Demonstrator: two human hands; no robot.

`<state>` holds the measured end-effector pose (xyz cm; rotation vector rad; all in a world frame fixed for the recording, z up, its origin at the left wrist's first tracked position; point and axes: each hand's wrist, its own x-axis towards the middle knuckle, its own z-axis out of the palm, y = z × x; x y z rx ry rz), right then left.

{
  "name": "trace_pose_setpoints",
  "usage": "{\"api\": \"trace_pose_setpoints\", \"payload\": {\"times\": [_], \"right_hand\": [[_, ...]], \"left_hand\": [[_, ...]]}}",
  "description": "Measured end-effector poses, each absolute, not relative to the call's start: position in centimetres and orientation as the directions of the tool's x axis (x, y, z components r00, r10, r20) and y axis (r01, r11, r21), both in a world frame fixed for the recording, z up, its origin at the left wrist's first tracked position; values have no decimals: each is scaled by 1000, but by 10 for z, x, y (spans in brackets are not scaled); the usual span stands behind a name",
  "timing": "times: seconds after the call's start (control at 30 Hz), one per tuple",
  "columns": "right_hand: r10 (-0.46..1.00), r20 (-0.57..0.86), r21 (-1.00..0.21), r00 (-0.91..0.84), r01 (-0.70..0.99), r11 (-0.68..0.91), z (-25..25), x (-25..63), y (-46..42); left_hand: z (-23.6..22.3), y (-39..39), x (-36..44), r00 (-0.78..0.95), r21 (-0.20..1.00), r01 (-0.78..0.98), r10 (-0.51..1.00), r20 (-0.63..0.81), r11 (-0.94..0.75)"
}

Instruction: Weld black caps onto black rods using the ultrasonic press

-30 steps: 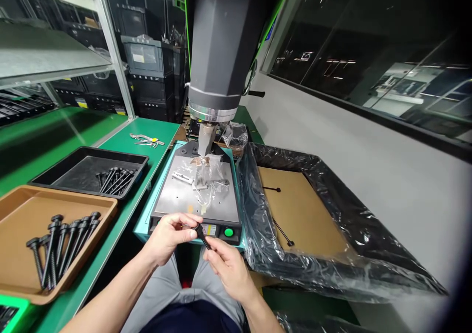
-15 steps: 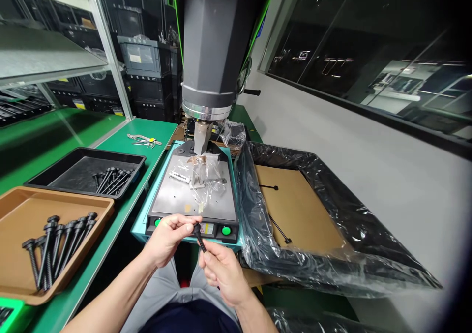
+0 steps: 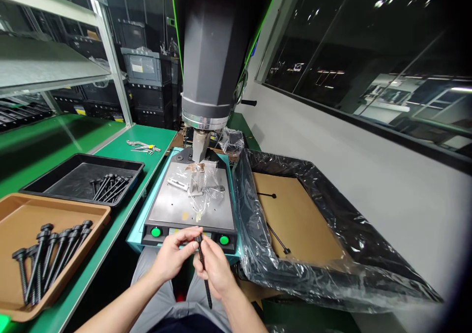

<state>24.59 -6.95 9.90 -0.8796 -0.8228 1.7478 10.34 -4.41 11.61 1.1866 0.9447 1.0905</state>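
Both hands meet in front of the press machine (image 3: 216,52), just below its front panel with two green buttons (image 3: 156,232). My left hand (image 3: 173,257) pinches the head of a long black bolt-like part (image 3: 204,269). My right hand (image 3: 214,269) is wrapped round its shaft, which points down and out below the fingers. The machine's metal plate (image 3: 173,207) carries a small fixture under crumpled clear film (image 3: 201,185).
On the green bench at left stand a brown tray (image 3: 22,215) with several black bolts (image 3: 47,254) and a black tray (image 3: 55,175) with more. A carton lined with black plastic (image 3: 332,269) at right holds two thin black parts. Tools (image 3: 142,147) lie further back.
The hands have drawn closer together and nearer to me. The black part has turned from slanted to almost upright, its shaft now sticking out below my right hand.
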Motion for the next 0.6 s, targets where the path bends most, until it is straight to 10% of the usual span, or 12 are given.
{"api": "trace_pose_setpoints", "payload": {"times": [0.3,0.6], "right_hand": [[903,-380,-805,-199,-410,-429,63,236,-22],[889,-297,-844,-348,-339,-415,75,175,36]], "left_hand": [[83,48,75,-173,963,-257,978,-121,74],[139,108,95,85,839,-468,959,-270,277]]}}
